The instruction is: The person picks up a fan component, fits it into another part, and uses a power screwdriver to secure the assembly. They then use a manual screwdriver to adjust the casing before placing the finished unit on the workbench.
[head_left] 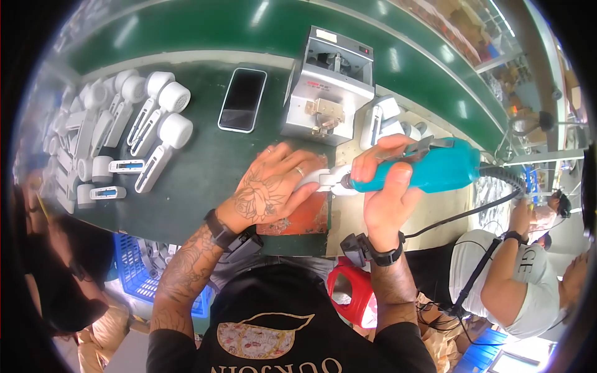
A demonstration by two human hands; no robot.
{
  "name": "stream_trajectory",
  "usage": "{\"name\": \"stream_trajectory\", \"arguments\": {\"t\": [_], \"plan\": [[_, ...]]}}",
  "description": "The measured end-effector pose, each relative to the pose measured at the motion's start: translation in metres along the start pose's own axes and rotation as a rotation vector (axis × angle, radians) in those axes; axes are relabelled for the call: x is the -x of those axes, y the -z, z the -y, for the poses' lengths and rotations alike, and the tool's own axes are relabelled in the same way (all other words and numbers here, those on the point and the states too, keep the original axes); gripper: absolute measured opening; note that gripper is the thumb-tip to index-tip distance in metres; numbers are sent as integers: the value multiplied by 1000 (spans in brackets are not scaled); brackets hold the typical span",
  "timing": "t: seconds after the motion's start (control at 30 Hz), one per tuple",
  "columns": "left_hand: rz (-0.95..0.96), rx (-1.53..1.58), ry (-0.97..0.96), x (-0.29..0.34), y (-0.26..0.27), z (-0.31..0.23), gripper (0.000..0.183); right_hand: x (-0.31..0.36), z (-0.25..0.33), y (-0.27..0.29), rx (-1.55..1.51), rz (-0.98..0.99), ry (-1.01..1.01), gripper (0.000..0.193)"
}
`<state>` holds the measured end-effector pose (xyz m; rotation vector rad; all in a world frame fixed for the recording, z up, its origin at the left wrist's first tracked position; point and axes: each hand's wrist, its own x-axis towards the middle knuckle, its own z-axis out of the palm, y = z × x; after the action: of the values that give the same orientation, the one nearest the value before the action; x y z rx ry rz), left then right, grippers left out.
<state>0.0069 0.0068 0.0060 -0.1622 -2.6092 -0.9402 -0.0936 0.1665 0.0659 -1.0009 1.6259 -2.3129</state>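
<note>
My left hand [273, 183] is curled over a white plastic housing [328, 179], pressing it down by a reddish pad [295, 225] at the table's front. Most of that housing is hidden under the fingers. In my right hand [390, 202] lies a teal electric screwdriver [438, 169], gripped sideways with its tip pointing left. The tip meets the housing beside my left fingers; no screw can be made out there. A black coiled cord [502, 175] runs from the screwdriver's rear end.
Many white round-headed housings with handles [174, 130] lie at the left. A phone [244, 99] and a metal screw feeder [329, 87] stand behind my hands, with more white parts [388, 109] at right. A blue crate [134, 273] sits below; co-workers [519, 280] flank both sides.
</note>
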Motion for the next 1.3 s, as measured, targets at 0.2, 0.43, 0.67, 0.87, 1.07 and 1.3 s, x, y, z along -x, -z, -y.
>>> {"name": "stream_trajectory", "arguments": {"t": [0.2, 0.43, 0.67, 0.87, 1.07, 1.3], "plan": [[8, 13, -4, 2, -1, 2, 35, 9, -11, 0, 228, 22, -74, 58], [10, -34, -18, 1, 1, 1, 39, 12, -12, -1, 204, 15, -120, 56], [11, -4, -4, 1, -1, 3, 36, 13, -16, 4, 173, 49, -117, 40], [8, -1, -4, 0, -1, 2, 36, 13, -15, 3, 178, 72, -103, 36], [7, 2, -2, 1, -1, 2, 36, 14, -11, 3, 172, 44, -109, 44], [0, -5, -6, 1, -1, 3, 35, 12, -9, 0, 205, -11, -111, 52]]}}
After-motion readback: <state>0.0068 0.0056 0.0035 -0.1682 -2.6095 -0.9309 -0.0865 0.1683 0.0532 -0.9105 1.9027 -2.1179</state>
